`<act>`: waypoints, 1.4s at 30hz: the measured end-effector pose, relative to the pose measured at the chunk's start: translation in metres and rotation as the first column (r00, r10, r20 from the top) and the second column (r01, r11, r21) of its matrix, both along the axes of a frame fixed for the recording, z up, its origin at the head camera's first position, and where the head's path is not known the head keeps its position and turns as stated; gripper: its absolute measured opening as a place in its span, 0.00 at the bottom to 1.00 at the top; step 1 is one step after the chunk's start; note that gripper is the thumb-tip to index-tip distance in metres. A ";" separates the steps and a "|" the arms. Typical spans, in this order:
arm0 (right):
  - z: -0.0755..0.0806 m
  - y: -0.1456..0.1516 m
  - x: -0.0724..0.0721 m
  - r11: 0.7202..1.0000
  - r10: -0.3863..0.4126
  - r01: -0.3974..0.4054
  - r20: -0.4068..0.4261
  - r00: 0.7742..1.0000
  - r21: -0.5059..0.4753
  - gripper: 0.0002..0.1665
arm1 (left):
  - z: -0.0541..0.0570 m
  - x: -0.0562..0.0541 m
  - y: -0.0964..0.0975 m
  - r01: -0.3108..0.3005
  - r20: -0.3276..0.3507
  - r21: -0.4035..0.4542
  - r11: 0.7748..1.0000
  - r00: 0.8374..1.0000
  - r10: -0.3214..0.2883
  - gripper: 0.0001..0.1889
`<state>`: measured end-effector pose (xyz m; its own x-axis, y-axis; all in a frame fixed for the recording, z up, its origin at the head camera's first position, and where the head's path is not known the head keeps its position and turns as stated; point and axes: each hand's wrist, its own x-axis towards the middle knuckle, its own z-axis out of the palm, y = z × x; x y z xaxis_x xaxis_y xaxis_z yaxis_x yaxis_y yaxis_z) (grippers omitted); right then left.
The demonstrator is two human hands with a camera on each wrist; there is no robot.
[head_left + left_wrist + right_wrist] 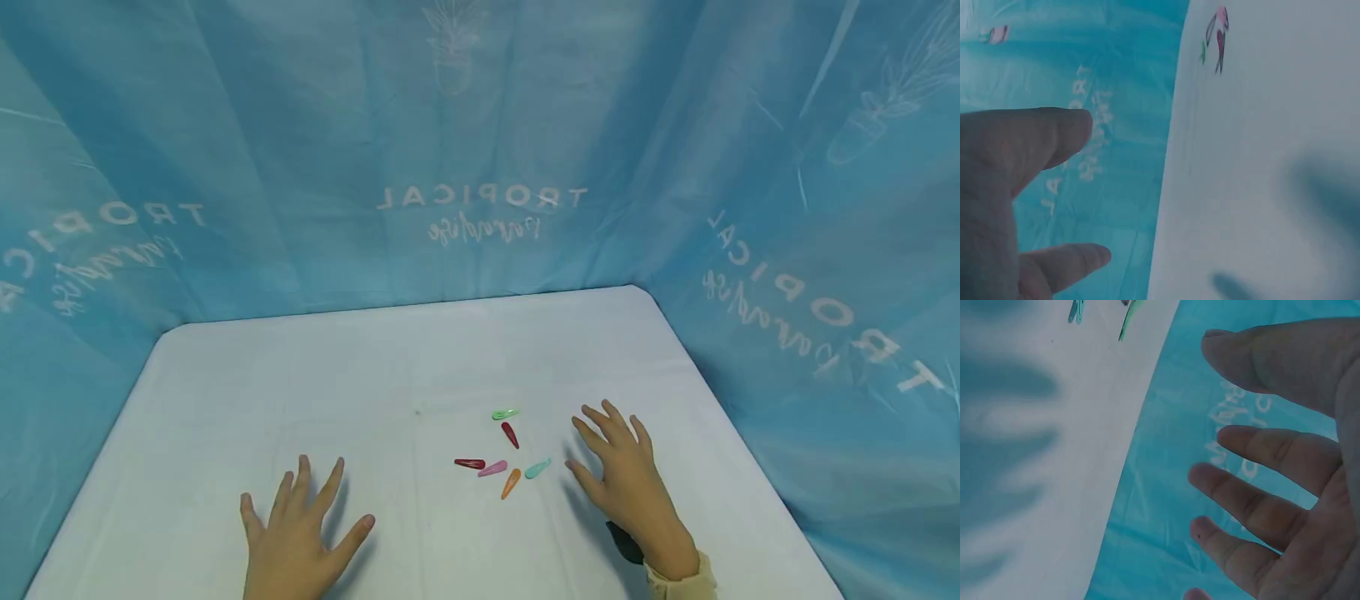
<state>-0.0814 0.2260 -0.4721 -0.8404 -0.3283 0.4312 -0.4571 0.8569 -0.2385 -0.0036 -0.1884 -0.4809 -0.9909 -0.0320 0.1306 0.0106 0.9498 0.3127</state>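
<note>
Several snap hair clips lie loosely grouped on the white table. Farthest back is a green hair clip (505,414), with a dark red hair clip (510,435) just in front. Another dark red hair clip (470,463) lies beside a pink hair clip (492,468). An orange hair clip (511,483) and a teal hair clip (537,468) lie nearest the right hand. My left hand (296,533) hovers left of the clips, fingers spread, holding nothing. To their right, my right hand (622,475) hovers with fingers apart and lightly bent, also holding nothing.
The white-covered table (300,375) has rounded far corners. A blue curtain (300,167) with mirrored white lettering hangs behind it and along both sides. Something dark (625,543) sits at the right wrist, near a beige sleeve (684,579).
</note>
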 end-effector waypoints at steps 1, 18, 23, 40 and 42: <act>0.001 -0.001 -0.004 1.000 0.015 -0.015 0.002 1.000 0.012 0.35 | 0.001 -0.004 0.004 0.025 -0.035 0.001 1.000 0.999 -0.025 0.42; 0.009 -0.011 -0.043 0.974 0.148 -0.161 0.090 0.985 0.161 0.22 | 0.013 -0.082 0.121 0.492 -0.251 -0.100 0.865 0.828 -0.501 0.20; -0.001 -0.016 -0.047 0.966 0.189 -0.206 0.118 0.975 0.156 0.19 | 0.003 -0.095 0.158 0.480 -0.289 -0.130 0.868 0.818 -0.496 0.10; -0.027 -0.016 -0.035 0.942 0.285 -0.317 0.233 0.930 0.114 0.13 | -0.024 -0.095 0.192 0.501 -0.099 -0.266 0.823 0.836 -0.541 0.08; -0.029 -0.015 -0.034 0.939 0.293 -0.323 0.222 0.930 0.114 0.12 | -0.025 -0.094 0.193 0.503 -0.101 -0.264 0.823 0.834 -0.542 0.07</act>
<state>-0.1157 0.2105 -0.5014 -0.7509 -0.6314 0.1936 -0.6604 0.7134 -0.2345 -0.0974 0.0042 -0.5056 -0.8133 0.5330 0.2334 0.5572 0.8290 0.0485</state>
